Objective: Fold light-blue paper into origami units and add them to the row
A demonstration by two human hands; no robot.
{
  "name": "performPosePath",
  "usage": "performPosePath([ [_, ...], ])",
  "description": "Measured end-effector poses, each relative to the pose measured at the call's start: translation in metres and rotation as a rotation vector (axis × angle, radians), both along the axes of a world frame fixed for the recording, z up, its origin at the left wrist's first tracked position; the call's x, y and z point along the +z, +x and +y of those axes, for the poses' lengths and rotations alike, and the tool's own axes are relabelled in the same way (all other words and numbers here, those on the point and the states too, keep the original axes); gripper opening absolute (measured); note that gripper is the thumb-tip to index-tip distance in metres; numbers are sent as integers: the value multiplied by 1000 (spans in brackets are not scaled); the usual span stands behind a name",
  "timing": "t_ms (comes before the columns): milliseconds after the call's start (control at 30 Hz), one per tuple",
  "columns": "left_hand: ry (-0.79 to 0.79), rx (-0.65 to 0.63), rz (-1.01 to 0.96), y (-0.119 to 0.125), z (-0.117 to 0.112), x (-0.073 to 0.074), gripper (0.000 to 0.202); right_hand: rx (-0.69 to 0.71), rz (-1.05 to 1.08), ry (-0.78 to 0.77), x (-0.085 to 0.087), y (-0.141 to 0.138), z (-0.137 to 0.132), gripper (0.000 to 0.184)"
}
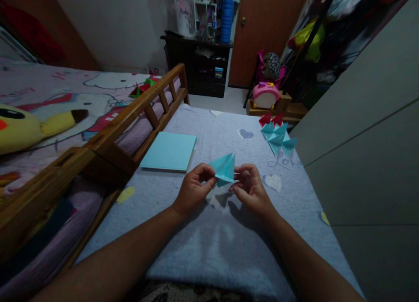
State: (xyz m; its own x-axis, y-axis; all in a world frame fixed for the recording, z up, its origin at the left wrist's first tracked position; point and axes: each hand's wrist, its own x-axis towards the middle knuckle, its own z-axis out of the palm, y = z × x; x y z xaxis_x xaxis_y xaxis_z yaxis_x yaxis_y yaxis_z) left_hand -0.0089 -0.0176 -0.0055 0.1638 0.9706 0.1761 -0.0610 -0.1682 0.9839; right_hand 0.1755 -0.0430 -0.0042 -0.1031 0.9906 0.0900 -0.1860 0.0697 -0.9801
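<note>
Turquoise folded-paper model (224, 167) is up over the blue heart-print cloth (219, 134), left hand (193, 187) grip pinching it, right hand (254, 190) grip apart beside it; squeezing too hard could crumple folds imo.

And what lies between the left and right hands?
In the head view, folded teal paper, pinched by the left hand, the right hand beside it.
</note>
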Motion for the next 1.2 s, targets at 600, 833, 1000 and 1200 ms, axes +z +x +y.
performPosePath([
  [600, -259, -121, -62, -3, 4, 9, 37, 11, -318, 191, 5, 1, 2, 14],
  [833, -335, -170, -62, -3, 5, 5, 38, 34, -362, 180, 2, -3, 0, 29],
  [1000, -375, -202, -79, -4, 6, 1, 37, 40, -412, 249, -2, -2, 0, 45],
  [1200, -382, -231, -113, -3, 6, 2, 39, 68, -473, 374, -1, -3, 1, 59],
])
